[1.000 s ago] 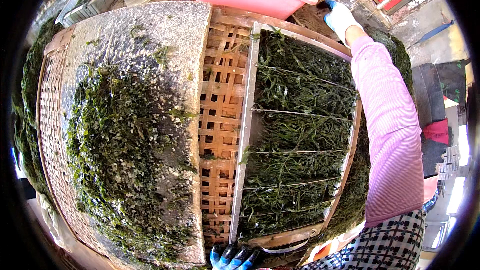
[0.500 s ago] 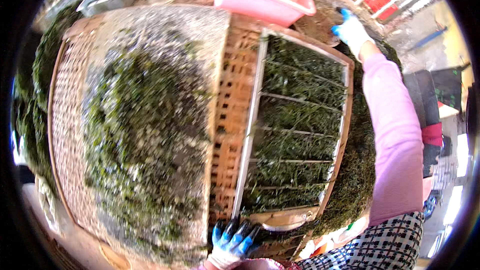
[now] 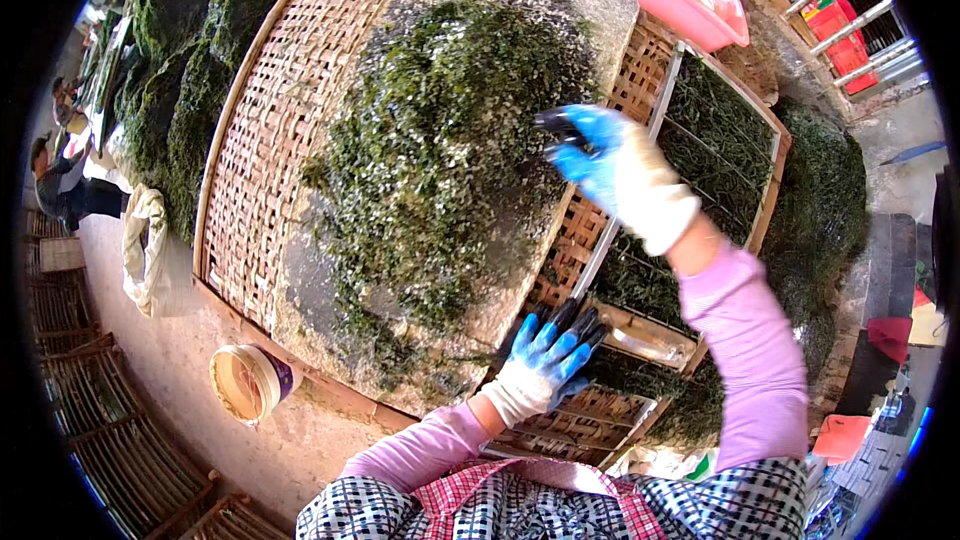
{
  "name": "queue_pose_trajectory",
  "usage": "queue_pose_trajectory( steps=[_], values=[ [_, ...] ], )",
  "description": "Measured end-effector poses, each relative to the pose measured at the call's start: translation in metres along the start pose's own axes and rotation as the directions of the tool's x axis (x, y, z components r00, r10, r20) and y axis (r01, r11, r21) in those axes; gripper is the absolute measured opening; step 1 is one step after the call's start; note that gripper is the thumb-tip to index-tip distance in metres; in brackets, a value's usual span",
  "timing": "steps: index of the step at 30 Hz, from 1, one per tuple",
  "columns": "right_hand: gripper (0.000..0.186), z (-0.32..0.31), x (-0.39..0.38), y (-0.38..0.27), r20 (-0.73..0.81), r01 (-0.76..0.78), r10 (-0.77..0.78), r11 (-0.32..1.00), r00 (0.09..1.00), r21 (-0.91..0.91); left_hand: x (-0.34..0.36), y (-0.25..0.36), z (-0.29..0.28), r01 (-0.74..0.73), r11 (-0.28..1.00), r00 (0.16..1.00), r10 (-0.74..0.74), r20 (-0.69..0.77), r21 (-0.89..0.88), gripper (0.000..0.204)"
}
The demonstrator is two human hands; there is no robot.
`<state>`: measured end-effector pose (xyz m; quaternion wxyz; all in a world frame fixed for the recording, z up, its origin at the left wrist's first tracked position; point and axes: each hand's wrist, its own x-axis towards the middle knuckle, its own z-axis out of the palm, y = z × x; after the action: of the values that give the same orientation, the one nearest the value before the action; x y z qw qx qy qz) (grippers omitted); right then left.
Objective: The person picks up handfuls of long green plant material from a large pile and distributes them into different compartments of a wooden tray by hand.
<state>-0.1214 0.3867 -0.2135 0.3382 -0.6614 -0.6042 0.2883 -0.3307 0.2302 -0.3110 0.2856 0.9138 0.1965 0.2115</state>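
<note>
My left hand [image 3: 545,362], in a white glove with blue and black fingers, rests with outstretched fingers at the near-left corner of a wood-edged frame [image 3: 778,165]. Dark green seaweed fills the frame under thin cross bars. My right hand [image 3: 625,178], gloved alike and blurred, hovers over the seam between the frame and a pale board [image 3: 600,15]. Its fingers point left, apart, with nothing visible between them. A heap of chopped wet seaweed [image 3: 430,160] covers the board just left of that hand. A woven bamboo mat [image 3: 280,130] shows beneath the board.
Large seaweed piles lie at the left [image 3: 170,90] and right [image 3: 825,230]. A pink basin [image 3: 665,0] stands at the back. On the floor are a white bucket [image 3: 250,383] and slatted racks [image 3: 110,440]. Two people [image 3: 75,180] are at the far left.
My right hand has swung from the far right beyond the frame back toward the seaweed heap. My left hand stays at the frame's near corner. The view has turned left.
</note>
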Motion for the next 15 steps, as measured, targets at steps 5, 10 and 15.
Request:
queue_pose_trajectory(
  steps=[5, 10, 15],
  values=[
    [0.065, 0.09, 0.001, -0.056, -0.217, -0.241, 0.186, 0.934, 0.958, -0.264, -0.014, -0.003, 0.025, -0.018, 1.0, 0.993, 0.02, -0.113, 0.017, 0.059],
    [0.05, 0.119, 0.015, -0.028, -0.138, -0.225, 0.21, 0.968, 0.968, -0.107, -0.016, -0.005, 0.028, -0.035, 0.999, 0.99, 0.035, -0.133, 0.001, 0.065],
    [0.037, 0.093, 0.019, -0.039, -0.051, -0.086, 0.128, 0.862, 0.99, 0.499, -0.017, -0.007, 0.028, -0.033, 0.997, 0.987, 0.044, -0.153, 0.073, 0.061]
  ],
)
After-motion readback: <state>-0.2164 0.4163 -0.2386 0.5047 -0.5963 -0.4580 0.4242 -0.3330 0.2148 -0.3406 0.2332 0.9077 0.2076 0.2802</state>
